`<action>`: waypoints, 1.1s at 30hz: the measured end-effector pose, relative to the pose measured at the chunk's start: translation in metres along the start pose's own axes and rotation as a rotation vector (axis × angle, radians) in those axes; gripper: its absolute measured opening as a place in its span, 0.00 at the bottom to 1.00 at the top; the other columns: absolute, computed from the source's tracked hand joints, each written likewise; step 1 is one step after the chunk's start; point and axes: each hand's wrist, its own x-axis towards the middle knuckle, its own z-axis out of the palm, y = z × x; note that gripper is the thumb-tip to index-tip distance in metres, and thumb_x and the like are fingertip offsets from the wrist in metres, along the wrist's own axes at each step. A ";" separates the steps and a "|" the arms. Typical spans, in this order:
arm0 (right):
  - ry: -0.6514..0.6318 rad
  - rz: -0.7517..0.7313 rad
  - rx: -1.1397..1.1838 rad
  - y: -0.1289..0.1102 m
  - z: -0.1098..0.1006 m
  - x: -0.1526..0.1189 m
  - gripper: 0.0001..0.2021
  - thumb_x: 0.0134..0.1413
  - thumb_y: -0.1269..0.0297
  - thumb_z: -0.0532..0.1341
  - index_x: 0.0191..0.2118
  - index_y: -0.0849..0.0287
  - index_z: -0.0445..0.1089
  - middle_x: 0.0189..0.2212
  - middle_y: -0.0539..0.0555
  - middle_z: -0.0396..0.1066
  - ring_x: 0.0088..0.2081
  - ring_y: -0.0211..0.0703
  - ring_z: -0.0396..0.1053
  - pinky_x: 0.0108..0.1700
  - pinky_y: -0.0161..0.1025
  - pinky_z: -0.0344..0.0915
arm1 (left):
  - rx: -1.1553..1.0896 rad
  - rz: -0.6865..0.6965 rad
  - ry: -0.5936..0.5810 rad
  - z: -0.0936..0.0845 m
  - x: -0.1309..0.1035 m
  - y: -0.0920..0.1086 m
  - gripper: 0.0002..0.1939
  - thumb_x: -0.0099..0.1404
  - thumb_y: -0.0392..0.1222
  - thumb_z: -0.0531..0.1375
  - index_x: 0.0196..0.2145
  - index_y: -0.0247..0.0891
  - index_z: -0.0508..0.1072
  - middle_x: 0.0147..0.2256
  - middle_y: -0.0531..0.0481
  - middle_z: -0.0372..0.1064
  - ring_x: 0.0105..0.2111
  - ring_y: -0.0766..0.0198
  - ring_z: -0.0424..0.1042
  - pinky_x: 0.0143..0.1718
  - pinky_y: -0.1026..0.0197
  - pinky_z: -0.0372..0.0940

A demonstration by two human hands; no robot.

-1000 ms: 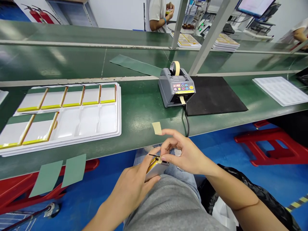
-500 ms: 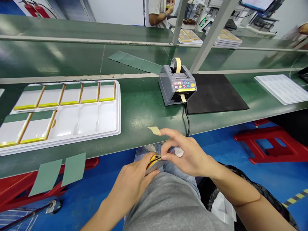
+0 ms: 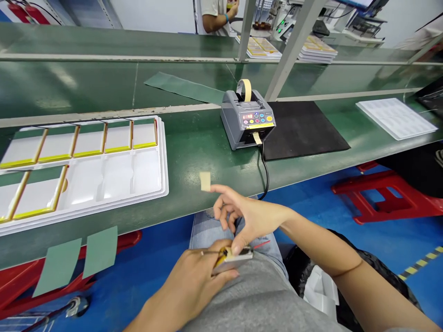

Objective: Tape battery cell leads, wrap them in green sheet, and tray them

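My left hand point(image 3: 197, 276) grips a small flat pack point(image 3: 233, 260) with a grey-white side, yellow edging and dark and red wires, held low over my lap. My right hand point(image 3: 247, 216) has its thumb pressed on the pack's top edge. Its other fingers are spread away from the thumb, and a piece of cream tape point(image 3: 205, 181) clings to the index fingertip. Beyond the hands, a grey tape dispenser point(image 3: 247, 121) stands on the green bench point(image 3: 194, 157) with a short tape end sticking out of its front.
White trays point(image 3: 114, 177) with several yellow-edged packs lie at left. Two green sheets point(image 3: 100, 251) hang from the bench edge. A black mat point(image 3: 304, 129) and a white tray point(image 3: 396, 118) are at right. A red stool point(image 3: 398, 193) stands beside the bench. Another person's arm point(image 3: 216, 22) shows behind.
My right hand has opened from its pinch, its thumb now on the pack and its fingers spread. The pack is lower and more of it shows. The view has shifted slightly.
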 end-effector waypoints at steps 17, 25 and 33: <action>-0.153 -0.024 -0.648 -0.022 -0.021 -0.014 0.18 0.52 0.56 0.62 0.24 0.58 0.54 0.19 0.41 0.48 0.21 0.30 0.46 0.24 0.31 0.46 | -0.478 -0.300 -0.082 -0.019 0.010 -0.014 0.27 0.56 0.50 0.64 0.52 0.48 0.61 0.46 0.55 0.67 0.42 0.61 0.68 0.43 0.62 0.62; -0.091 0.008 -0.768 -0.022 -0.016 -0.017 0.17 0.51 0.57 0.61 0.23 0.58 0.53 0.18 0.41 0.49 0.21 0.31 0.47 0.24 0.32 0.47 | -0.444 -0.306 -0.063 -0.020 0.008 -0.012 0.27 0.56 0.50 0.64 0.52 0.47 0.62 0.46 0.54 0.69 0.42 0.61 0.68 0.43 0.63 0.63; -0.055 0.042 -0.816 -0.020 -0.012 -0.014 0.18 0.48 0.55 0.62 0.23 0.58 0.52 0.18 0.42 0.51 0.21 0.31 0.48 0.24 0.32 0.46 | -0.420 -0.335 -0.042 -0.019 0.009 -0.010 0.28 0.56 0.50 0.63 0.53 0.45 0.62 0.45 0.51 0.70 0.40 0.58 0.70 0.41 0.59 0.65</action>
